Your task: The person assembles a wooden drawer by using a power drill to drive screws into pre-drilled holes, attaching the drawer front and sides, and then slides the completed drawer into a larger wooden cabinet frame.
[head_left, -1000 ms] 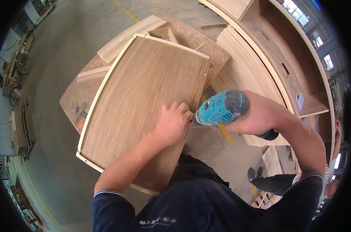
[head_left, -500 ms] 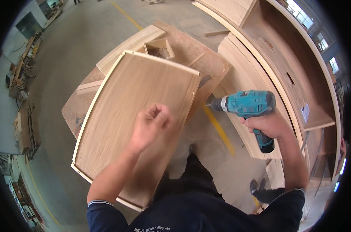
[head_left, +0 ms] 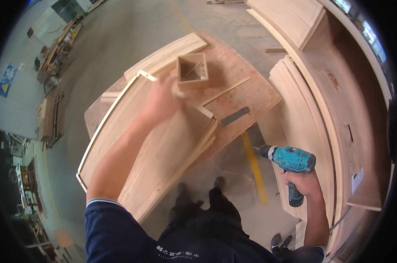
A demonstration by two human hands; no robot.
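My right hand (head_left: pixel 305 182) is wrapped round the grip of a teal and black cordless drill (head_left: pixel 294 158), held to the right with its chuck facing left. Smeared by motion, my left hand (head_left: pixel 164 100) is over the far end of a framed wooden panel (head_left: pixel 159 151), just left of a small open wooden box (head_left: pixel 193 84). Its fingers cannot be made out. Small loose bits lie in the box. The panel, with pale strips along its edges, rests on a reddish-brown worktable (head_left: pixel 255 87) and juts out toward me.
On the table lie a dark flat bar (head_left: pixel 235 116), a thin wooden strip (head_left: pixel 227 91) and long boards (head_left: pixel 167 52). Curved wooden panels (head_left: pixel 294 114) and a large wooden cabinet (head_left: pixel 338 87) stand at the right. Another person's shoes (head_left: pixel 280 241) show at lower right.
My left hand has moved away from me, from above the panel's middle to beside the box. The drill sits lower in view, still in my right hand. The view has shifted, showing more of the box.
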